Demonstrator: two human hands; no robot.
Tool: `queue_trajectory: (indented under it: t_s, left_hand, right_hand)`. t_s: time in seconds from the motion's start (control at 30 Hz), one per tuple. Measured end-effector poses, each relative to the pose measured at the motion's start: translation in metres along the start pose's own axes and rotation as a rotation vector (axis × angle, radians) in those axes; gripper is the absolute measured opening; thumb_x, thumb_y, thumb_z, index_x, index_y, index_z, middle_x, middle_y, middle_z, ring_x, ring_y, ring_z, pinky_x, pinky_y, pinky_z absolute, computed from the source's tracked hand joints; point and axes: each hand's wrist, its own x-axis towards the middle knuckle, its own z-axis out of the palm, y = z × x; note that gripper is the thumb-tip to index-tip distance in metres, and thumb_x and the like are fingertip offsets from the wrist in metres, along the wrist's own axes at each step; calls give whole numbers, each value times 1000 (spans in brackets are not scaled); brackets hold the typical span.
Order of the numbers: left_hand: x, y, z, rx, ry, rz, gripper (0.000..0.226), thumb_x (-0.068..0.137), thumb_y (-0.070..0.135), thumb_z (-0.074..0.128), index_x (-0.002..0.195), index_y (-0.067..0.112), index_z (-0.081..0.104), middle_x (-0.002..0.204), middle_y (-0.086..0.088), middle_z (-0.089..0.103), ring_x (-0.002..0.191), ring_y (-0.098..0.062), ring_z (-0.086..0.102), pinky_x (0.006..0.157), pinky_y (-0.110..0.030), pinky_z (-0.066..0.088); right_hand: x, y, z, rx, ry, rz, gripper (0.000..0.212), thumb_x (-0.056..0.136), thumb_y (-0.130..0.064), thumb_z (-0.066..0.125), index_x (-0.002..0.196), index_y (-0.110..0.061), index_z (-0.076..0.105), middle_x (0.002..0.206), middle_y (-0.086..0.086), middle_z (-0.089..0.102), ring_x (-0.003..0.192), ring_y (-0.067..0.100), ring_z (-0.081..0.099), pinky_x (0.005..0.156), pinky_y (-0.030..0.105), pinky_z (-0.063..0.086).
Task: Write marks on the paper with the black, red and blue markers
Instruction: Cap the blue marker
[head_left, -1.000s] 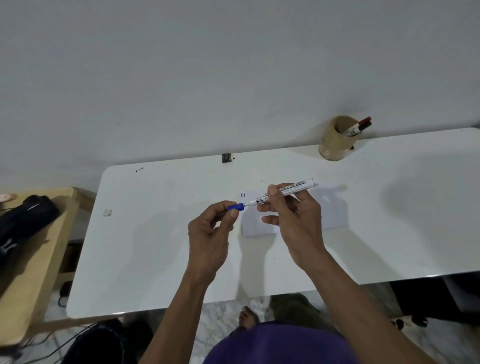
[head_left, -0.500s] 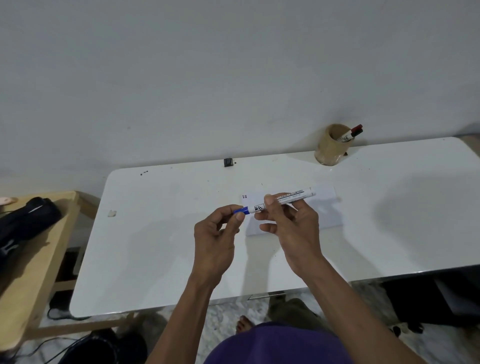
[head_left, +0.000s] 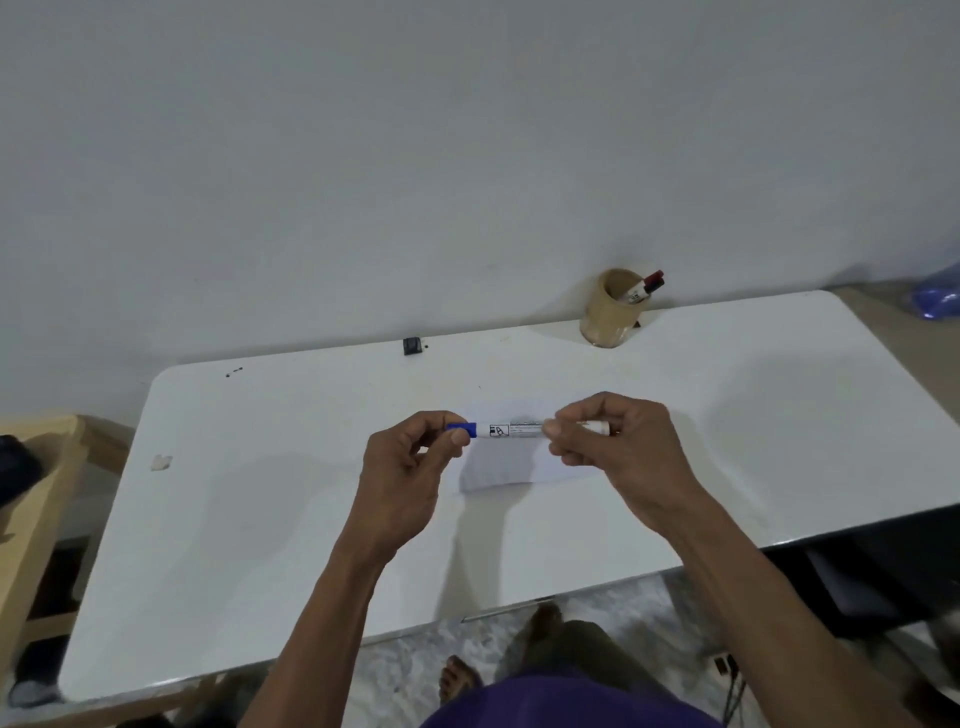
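Note:
I hold the blue marker level above the white paper, which lies flat in the middle of the white table. My left hand pinches its blue cap at the left end. My right hand pinches the white barrel toward the right end. The cap sits on the marker. The red marker and the black marker stand in a tan cup at the table's back edge. My hands cover part of the paper.
A small black object lies by the wall at the table's back edge. A scrap sits near the left side. A wooden side table with a dark object stands to the left. My feet show below the front edge.
The marker has turned from tilted to level. My right hand has slid along the barrel toward its right end. The view has shifted a little.

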Motion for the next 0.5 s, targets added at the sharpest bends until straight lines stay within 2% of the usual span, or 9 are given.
queue_trajectory:
  t_s: [0.07,0.13,0.2,0.3,0.37,0.43,0.5]
  left_hand:
    - [11,7,5,34,-21,18,12,93,12,65,91,19,74,82,11,73,73,-5,62,73,-24,53]
    - [24,15,11,66,-50,43,11,93,13,66,90,20,73,81,12,71,73,-6,62,73,-25,53]
    - [37,23,22,132,-103,78,9,93,14,65,90,19,72,81,13,70,71,-4,60,67,-21,51]
    - [56,35,49,259,-188,119,8,93,16,65,90,17,72,83,15,71,63,3,57,53,-11,41]
    - [71,41,71,318,-220,152,6,93,18,66,90,18,72,90,12,71,74,0,62,58,-15,48]
    - [87,46,94,379,-237,182,4,91,20,67,90,20,71,95,11,71,85,-6,64,68,-19,52]
    - [102,51,116,401,-224,176,6,89,23,70,95,22,71,96,11,71,87,-6,64,71,-20,53]
  right_hand:
    - [5,-3,-9,-118,-36,-11,23,70,-9,90,84,0,75,70,12,76,64,20,73,63,29,60]
    - [11,-4,-16,-193,-68,-16,18,74,-5,88,86,1,76,71,8,77,63,14,71,61,24,56]
    - [17,-1,-23,-301,-81,-39,14,75,-9,89,86,-9,79,71,-3,77,64,7,68,63,15,51]
    - [29,3,-38,-428,-89,-66,15,77,-16,88,87,-23,80,73,-20,76,68,-2,65,64,10,48]
    - [40,5,-50,-469,-75,-94,18,79,-14,86,89,-27,78,73,-25,73,72,-3,66,63,10,47]
    - [53,7,-63,-501,-54,-115,25,82,-12,84,91,-32,74,77,-22,73,76,-3,66,63,12,48]
    - [66,5,-78,-509,-52,-115,32,85,-13,81,104,-36,69,87,-18,71,80,-3,67,59,15,52]
